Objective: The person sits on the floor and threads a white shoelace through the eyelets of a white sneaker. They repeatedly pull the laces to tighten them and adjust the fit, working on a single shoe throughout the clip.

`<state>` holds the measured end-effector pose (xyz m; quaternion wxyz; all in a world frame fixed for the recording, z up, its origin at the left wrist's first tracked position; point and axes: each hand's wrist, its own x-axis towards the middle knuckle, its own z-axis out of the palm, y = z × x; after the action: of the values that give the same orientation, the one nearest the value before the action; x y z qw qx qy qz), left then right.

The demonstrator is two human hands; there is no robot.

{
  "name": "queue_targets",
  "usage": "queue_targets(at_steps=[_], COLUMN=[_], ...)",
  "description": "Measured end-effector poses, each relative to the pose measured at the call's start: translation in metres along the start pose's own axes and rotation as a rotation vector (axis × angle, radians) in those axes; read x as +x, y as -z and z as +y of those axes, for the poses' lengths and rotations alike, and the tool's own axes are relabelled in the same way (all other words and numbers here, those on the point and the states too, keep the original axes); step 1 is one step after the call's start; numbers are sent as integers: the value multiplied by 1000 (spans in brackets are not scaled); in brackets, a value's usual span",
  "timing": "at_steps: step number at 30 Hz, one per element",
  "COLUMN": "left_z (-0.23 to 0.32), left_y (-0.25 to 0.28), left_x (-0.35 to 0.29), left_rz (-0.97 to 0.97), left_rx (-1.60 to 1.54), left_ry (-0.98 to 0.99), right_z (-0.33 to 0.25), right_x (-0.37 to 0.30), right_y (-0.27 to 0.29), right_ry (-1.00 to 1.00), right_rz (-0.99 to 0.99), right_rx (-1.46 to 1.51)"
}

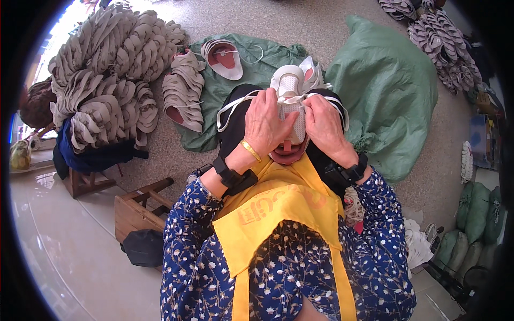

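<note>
Nearest the camera, a blue flowered top [278,262] is seen, partly covered by a yellow apron [273,198]. By the right hand [325,122], a white lace [230,116] appears to be pinched between thumb and forefinger. On the left hand [262,125], the thumb is spread away from the forefinger and laid over the shoe upper [300,130]; whether the lace is also gripped there cannot be told. The white upper is held at the far edge of the lap, between the knees, with its pink-lined opening turned toward the apron. Loops of lace are hung out past both hands.

It is judged that the upper is being laced, with a crossing or knot being worked near its middle. For the next move, the lace would need to be drawn snug and evenly, with the upper kept steady.

Farther out, a green cloth [199,140] is spread on the floor [273,21]. A single upper [239,71] is laid near its far edge, and a bundle of uppers [184,85] along its left edge. A green sack [385,91] is seen to the right.
</note>
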<state>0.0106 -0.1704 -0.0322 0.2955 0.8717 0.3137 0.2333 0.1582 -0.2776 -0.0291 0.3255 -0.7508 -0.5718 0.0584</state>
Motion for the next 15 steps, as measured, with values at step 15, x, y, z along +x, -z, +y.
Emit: queue_targets(at_steps=[15], left_z=[-21], left_y=[13], left_x=[-4], left_rz=[-41], left_rx=[-211], left_ry=[-106], right_z=[-16], right_x=[18], right_y=[16], right_ry=[264], right_rz=[-197], right_rx=[-437])
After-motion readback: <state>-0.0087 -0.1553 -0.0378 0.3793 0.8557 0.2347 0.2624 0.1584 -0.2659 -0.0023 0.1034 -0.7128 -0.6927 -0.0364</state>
